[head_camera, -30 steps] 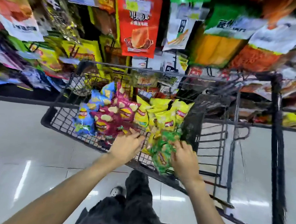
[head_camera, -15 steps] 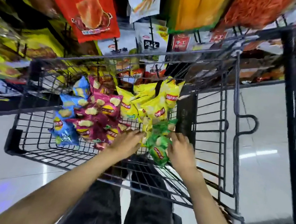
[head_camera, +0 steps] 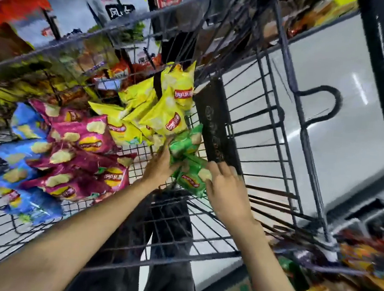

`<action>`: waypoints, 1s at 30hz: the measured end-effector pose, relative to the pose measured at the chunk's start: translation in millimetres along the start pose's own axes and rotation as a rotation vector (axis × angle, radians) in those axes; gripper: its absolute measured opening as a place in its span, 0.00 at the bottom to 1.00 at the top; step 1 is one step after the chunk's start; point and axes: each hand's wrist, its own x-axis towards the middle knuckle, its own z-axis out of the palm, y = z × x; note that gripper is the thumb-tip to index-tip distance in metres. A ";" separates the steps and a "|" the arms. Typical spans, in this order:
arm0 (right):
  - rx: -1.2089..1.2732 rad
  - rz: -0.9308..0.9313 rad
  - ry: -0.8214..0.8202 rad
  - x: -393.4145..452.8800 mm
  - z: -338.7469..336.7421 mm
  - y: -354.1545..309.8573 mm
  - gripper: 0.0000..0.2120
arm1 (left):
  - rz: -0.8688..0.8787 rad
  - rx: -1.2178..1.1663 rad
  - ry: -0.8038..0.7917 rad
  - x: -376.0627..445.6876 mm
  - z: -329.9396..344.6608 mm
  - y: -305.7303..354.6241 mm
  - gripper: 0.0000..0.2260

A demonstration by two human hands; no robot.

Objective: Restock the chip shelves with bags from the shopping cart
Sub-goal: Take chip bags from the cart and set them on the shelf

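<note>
Both hands are in the wire shopping cart (head_camera: 254,133) on the green chip bags (head_camera: 188,159): two small glossy lime-green bags with potato chip pictures and a red-yellow oval logo, crumpled, lying at the right end of the cart basket against a black panel (head_camera: 214,124). Left hand (head_camera: 160,168) grips the left edge of the upper green bag, fingers curled on it. Right hand (head_camera: 225,186) touches the right side of the lower green bag, fingers mostly straight, slightly spread; can't tell if it actually pinches. Just above: a pile of yellow chip bags (head_camera: 164,109). Left of that, magenta chip bags (head_camera: 83,157), then blue chip bags (head_camera: 22,175) at the far left. Shelves (head_camera: 86,15) of snacks behind the cart, motion-blurred.
</note>
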 end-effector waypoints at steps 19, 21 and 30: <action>-0.080 0.111 -0.261 1.1 8.3 -1.8 0.16 | -0.070 -0.463 0.226 7.0 21.8 -35.1 0.32; -0.099 0.129 -0.315 9.0 7.7 -7.5 0.18 | -0.059 -0.455 0.275 3.6 7.3 -34.7 0.29; 0.539 0.391 -0.345 71.6 63.1 -55.1 0.44 | -0.045 -0.449 0.288 15.6 -34.7 -34.1 0.39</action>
